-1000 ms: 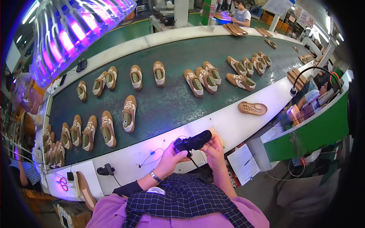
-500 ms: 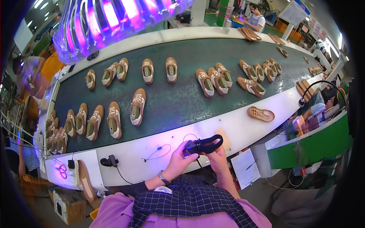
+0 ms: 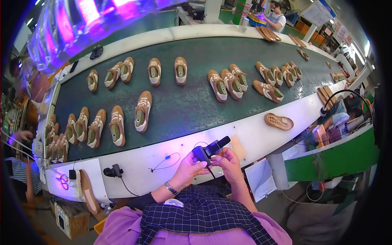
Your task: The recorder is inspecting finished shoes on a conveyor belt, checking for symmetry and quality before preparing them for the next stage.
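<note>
We're seeing both hands working at chest height, over the near edge of the white ledge (image 3: 257,136). The left hand (image 3: 187,171) is clamping the boxy body of a black strapped device (image 3: 201,154), thumb in front. The right hand (image 3: 229,165) is pinching its right side, just below the black band (image 3: 219,144); a dark cable (image 3: 212,173) is hanging between the hands. Below, a dark checked apron (image 3: 196,212) is covering a purple shirt.

A tan sheet (image 3: 238,148) is lying flat just beyond the right hand. Left along the ledge, a thin looped cord (image 3: 167,157) is lying near, then a second black device (image 3: 113,171), pink-handled scissors (image 3: 63,181) and a long tan sole (image 3: 89,190) are sitting by the left end. Rightward, bare ledge is running up to a lattice-molded tan sole (image 3: 279,121).

Past the ledge's straight far edge, the scuffed, glossy dark-green belt (image 3: 179,110) is leaving wide open room mid-span. Brown sneakers (image 3: 143,112) with pale laces and green insoles are standing around it in loose rows. A ribbed clear lamp (image 3: 73,28) is glowing violet upper left; a person (image 3: 277,18) is working far off.
</note>
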`<act>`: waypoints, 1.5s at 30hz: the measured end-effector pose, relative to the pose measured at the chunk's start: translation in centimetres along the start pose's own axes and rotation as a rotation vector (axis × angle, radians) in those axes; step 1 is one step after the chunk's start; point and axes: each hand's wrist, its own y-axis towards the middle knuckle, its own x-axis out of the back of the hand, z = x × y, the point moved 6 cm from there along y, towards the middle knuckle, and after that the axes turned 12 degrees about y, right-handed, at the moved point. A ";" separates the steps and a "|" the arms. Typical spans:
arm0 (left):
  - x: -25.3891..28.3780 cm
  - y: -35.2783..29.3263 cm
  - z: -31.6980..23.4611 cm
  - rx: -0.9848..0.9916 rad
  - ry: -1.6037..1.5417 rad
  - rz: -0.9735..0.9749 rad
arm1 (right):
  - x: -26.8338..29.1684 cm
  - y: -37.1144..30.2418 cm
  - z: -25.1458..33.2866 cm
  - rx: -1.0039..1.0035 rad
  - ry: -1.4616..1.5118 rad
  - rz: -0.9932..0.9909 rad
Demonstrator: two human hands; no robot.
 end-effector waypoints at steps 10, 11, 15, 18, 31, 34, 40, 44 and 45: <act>0.1 0.3 0.4 0.045 -0.102 0.067 | -1.5 -2.9 8.4 0.220 0.009 0.001; -0.1 0.4 0.3 0.053 -0.098 0.079 | -2.4 -3.8 9.9 0.228 0.010 -0.011; 0.4 0.1 0.7 0.066 -0.054 0.063 | -11.4 -7.8 16.7 0.394 0.265 0.704; -0.5 0.0 0.6 0.097 -0.016 0.081 | -14.5 -10.2 18.8 0.450 0.341 0.873; 0.0 0.6 0.7 0.077 -0.065 0.113 | -7.9 -15.0 18.6 0.583 0.222 0.643; 0.4 0.6 0.9 0.081 -0.100 0.128 | -6.8 -16.6 18.2 0.612 0.196 0.593; 0.4 1.1 1.6 0.102 -0.237 0.214 | -2.7 -20.5 17.9 0.672 0.139 0.477; -0.2 1.4 1.6 0.099 -0.395 0.320 | -1.7 -20.9 17.7 0.683 0.122 0.383; 0.0 1.5 1.6 0.104 -0.399 0.310 | -1.2 -20.6 18.0 0.676 0.119 0.364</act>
